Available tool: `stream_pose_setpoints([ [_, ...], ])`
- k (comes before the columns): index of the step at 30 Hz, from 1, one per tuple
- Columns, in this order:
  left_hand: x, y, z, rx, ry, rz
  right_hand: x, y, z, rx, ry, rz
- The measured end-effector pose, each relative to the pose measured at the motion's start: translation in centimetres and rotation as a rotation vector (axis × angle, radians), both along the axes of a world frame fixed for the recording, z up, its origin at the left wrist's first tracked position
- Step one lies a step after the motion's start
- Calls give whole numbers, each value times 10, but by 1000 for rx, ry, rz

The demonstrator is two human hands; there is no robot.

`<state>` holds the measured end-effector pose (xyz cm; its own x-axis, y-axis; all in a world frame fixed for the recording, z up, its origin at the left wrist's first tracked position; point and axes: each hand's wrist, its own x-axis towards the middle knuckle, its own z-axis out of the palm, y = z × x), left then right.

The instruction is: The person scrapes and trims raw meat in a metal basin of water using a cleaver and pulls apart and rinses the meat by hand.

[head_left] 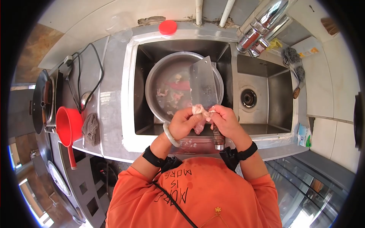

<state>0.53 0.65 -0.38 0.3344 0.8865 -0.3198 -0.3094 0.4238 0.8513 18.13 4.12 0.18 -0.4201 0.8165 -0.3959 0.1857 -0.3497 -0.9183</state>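
Over the near rim of a round metal basin (154, 72), my left hand (183, 122) pinches a pale piece of raw meat (198, 110). My right hand (225, 121) is closed close beside it, around a cleaver; the dark handle sticks out below the fingers. The cleaver's broad blade (203, 81) points away from me across the basin. Part of the meat hangs down between my hands. Water and several pinkish pieces lie in the basin, which sits in the larger left sink (140, 72).
A smaller sink (275, 91) with a drain is at the right, below a chrome faucet (253, 36). A red lid (167, 27) lies behind the basin. At the left are a red ladle (69, 127), a grey cloth (90, 129), a black cable and a wok (40, 97).
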Motion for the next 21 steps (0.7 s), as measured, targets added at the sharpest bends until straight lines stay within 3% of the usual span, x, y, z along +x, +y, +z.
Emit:
stream_pose_setpoints([
  [6,4,1,-7,43,-123,65,1,-5,2,77,-106,13],
  [9,4,-2,-9,43,-89,73,1,-8,4,111,-97,-2],
  [12,4,-2,-8,100,117,26,0,-8,-3,217,-188,26],
  [14,-3,2,-5,79,5,49,0,-8,-7,314,-217,27],
  [21,-13,1,14,-23,-106,197,-3,-2,-4,248,-250,12],
])
